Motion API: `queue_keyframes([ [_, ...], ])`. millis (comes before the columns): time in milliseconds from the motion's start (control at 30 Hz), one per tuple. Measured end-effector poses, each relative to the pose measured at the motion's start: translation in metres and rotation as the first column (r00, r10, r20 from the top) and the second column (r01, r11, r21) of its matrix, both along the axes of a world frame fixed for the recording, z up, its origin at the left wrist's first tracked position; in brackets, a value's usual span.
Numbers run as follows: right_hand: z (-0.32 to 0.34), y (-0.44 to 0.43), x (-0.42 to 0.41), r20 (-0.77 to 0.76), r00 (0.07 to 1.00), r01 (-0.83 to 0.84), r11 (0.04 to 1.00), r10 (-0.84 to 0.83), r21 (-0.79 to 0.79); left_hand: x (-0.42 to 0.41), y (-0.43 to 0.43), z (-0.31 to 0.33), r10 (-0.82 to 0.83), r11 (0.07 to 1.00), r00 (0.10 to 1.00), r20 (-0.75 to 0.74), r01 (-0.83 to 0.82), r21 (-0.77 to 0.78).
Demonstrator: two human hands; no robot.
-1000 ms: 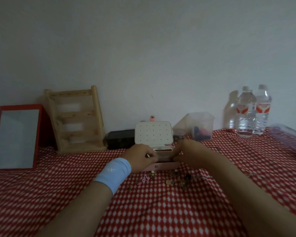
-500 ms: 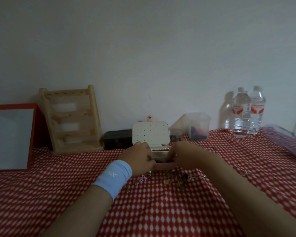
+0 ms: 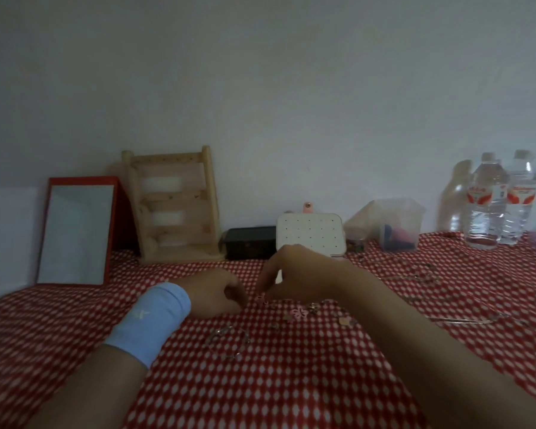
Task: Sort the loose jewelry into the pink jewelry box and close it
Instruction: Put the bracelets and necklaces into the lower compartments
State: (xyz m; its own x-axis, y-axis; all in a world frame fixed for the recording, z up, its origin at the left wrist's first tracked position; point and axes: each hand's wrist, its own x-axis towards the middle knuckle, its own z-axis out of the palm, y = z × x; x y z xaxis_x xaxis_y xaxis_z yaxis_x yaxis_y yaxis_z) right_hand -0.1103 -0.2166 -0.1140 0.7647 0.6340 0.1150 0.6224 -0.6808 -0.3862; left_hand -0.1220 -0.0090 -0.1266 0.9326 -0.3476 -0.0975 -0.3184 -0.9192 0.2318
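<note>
The pink jewelry box point(image 3: 310, 235) stands open at the back of the table. Its white dotted lid is upright, and my right hand hides its base. My right hand point(image 3: 294, 274) points its fingers down and pinches a small pink piece point(image 3: 260, 298) on the cloth. My left hand point(image 3: 217, 295), with a blue wristband, rests curled on the cloth just left of that piece; whether it holds anything is hidden. Loose jewelry lies in front: a pink flower point(image 3: 300, 313), small charms point(image 3: 344, 320) and a thin chain point(image 3: 226, 339).
Necklaces point(image 3: 415, 274) trail across the red checked cloth on the right. Along the wall stand a red-framed mirror point(image 3: 75, 233), a wooden rack point(image 3: 174, 209), a black box point(image 3: 249, 243), a clear plastic tub point(image 3: 393, 224) and two water bottles point(image 3: 502, 199).
Both hands have left the box and come toward me onto the loose jewelry. The right hand now pinches a small pink piece. The view has shifted to the left.
</note>
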Motion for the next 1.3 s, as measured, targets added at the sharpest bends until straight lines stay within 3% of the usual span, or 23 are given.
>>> queue_keyframes([
  [167,-0.020,0.043,0.001,-0.145,0.987,-0.086,0.987,0.067,-0.133,-0.011,0.023,-0.002,0.054,0.997,0.983,-0.174,-0.044,0.063],
  [333,-0.034,0.053,0.002,-0.094,0.995,-0.036,0.986,0.021,-0.165,-0.005,0.022,-0.010,0.003,0.995,0.994,-0.112,0.008,0.098],
  [433,-0.035,0.049,0.003,-0.082,0.997,-0.008,0.991,-0.003,-0.137,-0.003,0.021,-0.011,0.014,1.000,0.996,-0.091,-0.011,0.023],
  [500,-0.035,0.046,0.006,-0.028,0.999,0.043,0.990,-0.047,-0.132,-0.005,0.018,-0.011,0.031,0.999,0.990,-0.138,-0.034,-0.018],
  [633,-0.033,0.036,0.008,-0.020,0.997,0.077,0.990,-0.080,-0.120,-0.012,0.010,-0.007,0.030,0.997,0.968,-0.248,-0.013,0.070],
  [767,-0.027,0.029,0.002,-0.069,0.998,0.005,0.992,-0.014,-0.128,-0.011,0.009,-0.008,-0.013,0.999,0.980,-0.196,0.023,0.047],
  [967,-0.020,0.026,-0.009,-0.153,0.987,-0.086,0.950,0.041,-0.301,-0.010,0.009,-0.010,-0.054,0.998,0.995,-0.078,0.055,0.016],
  [1033,-0.022,0.026,-0.010,-0.115,0.993,-0.064,0.962,0.034,-0.267,-0.010,0.008,-0.011,-0.071,0.997,0.996,-0.059,0.072,0.011],
  [1133,-0.027,0.026,-0.008,-0.074,0.997,-0.036,0.978,0.022,-0.206,-0.009,0.010,-0.010,-0.033,0.992,0.997,-0.073,0.024,-0.122],
  [1300,-0.020,0.001,0.007,-0.010,0.998,0.070,0.996,-0.070,0.056,0.000,-0.001,0.000,0.034,0.934,0.999,0.022,-0.024,-0.356],
])
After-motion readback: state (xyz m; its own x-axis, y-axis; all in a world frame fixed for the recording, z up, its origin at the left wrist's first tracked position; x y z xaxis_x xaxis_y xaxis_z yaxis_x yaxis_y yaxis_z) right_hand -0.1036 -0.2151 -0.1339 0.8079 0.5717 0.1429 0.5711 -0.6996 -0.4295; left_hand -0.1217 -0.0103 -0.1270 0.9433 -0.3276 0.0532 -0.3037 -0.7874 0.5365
